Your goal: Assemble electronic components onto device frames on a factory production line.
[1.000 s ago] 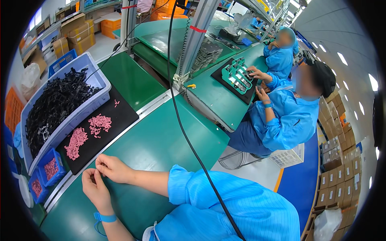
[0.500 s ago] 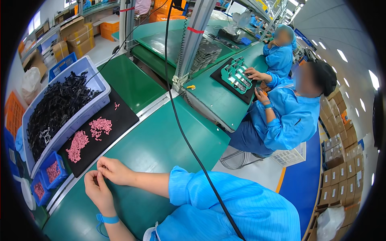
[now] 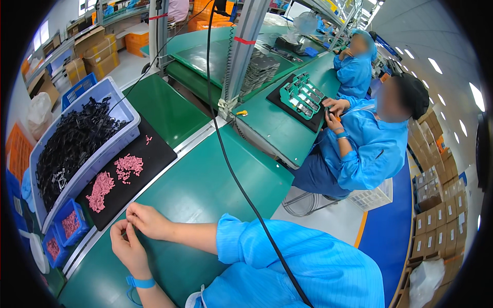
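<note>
Over the green tabletop (image 3: 205,177), my left hand (image 3: 129,247) and my right hand (image 3: 149,220) meet at the fingertips. Both are closed in a pinch; whatever lies between the fingers is hidden or too small to make out. A blue band circles my left wrist. Just beyond my hands, a black mat (image 3: 110,218) carries two heaps of small pink parts, the nearer heap (image 3: 100,191) and the farther heap (image 3: 128,167), plus a few stray pieces. Behind it stands a pale blue bin (image 3: 134,123) full of black plastic parts (image 3: 77,143).
Two small blue trays (image 3: 82,233) of pink parts sit left of the mat. A black cable (image 3: 233,177) hangs across the view. On the right, a co-worker (image 3: 359,149) handles something beside a green fixture (image 3: 302,97). A metal post (image 3: 241,51) rises at the table's far corner.
My hands stay pinched together with hardly any movement. The co-worker's hands have drawn back from the green fixture and come together.
</note>
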Action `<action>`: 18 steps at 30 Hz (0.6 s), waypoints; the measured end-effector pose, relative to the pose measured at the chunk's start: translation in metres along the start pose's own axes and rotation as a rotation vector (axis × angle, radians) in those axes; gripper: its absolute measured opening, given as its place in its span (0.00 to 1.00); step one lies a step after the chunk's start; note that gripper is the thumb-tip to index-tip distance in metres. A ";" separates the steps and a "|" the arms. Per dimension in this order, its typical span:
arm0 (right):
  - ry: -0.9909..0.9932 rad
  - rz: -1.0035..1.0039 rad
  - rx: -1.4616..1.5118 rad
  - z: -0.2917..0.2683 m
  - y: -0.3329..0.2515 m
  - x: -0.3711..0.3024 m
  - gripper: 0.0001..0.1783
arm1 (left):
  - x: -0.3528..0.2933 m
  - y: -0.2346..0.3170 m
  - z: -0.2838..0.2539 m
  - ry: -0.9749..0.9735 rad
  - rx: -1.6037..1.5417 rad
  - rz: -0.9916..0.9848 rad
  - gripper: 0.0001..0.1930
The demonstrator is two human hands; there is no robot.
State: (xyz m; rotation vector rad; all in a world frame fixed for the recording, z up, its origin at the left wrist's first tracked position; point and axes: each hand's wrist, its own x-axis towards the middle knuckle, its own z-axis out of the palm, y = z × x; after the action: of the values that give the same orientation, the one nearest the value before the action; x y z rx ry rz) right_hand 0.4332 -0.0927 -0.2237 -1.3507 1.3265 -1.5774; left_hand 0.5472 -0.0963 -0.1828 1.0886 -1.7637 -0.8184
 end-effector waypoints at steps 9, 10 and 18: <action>0.022 0.003 -0.024 0.000 0.002 0.000 0.05 | -0.001 -0.007 0.001 -0.016 -0.004 0.017 0.05; 0.023 -0.002 -0.028 0.000 0.001 0.000 0.05 | -0.001 -0.007 0.000 -0.016 -0.003 0.018 0.05; 0.030 -0.007 -0.057 0.000 0.004 0.000 0.05 | -0.001 -0.004 0.002 -0.023 -0.005 0.032 0.03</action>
State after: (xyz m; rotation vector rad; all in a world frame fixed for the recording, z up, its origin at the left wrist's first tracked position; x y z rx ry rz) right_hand 0.4324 -0.0938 -0.2271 -1.3721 1.3961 -1.5809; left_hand 0.5469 -0.0968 -0.1876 1.0482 -1.7929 -0.8186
